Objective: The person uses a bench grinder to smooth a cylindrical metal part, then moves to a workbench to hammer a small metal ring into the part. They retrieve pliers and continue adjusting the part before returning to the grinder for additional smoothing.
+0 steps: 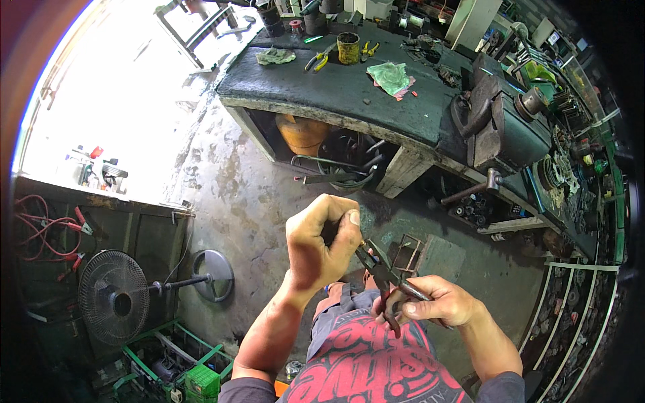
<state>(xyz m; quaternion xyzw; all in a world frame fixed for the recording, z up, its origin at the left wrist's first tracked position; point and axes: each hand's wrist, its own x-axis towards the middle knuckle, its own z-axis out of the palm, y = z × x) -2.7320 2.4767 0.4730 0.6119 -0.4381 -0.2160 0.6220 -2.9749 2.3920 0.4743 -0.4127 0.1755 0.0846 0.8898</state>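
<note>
My left hand point(321, 240) is raised in front of me, its fingers curled and the thumb pressed against them. A small brass-coloured bit shows at its fingertips; whatever else is pinched there is hidden. In my right hand point(445, 302) is a pair of pliers point(383, 271) with dark metal jaws and worn, reddish-dark handles. The handles are spread apart, with my fingers around them. The jaws' tips reach the left fingertips, at the small bit; I cannot tell if they grip it.
Ahead stands a dark workbench point(295, 84) with yellow-handled pliers point(321, 62), a yellow can point(348, 50), a greenish cloth point(391, 78) and a bench vise point(500, 121). An orange tank point(300, 134) sits underneath. A fan point(114, 299) lies at left, a metal rack point(578, 322) stands at right.
</note>
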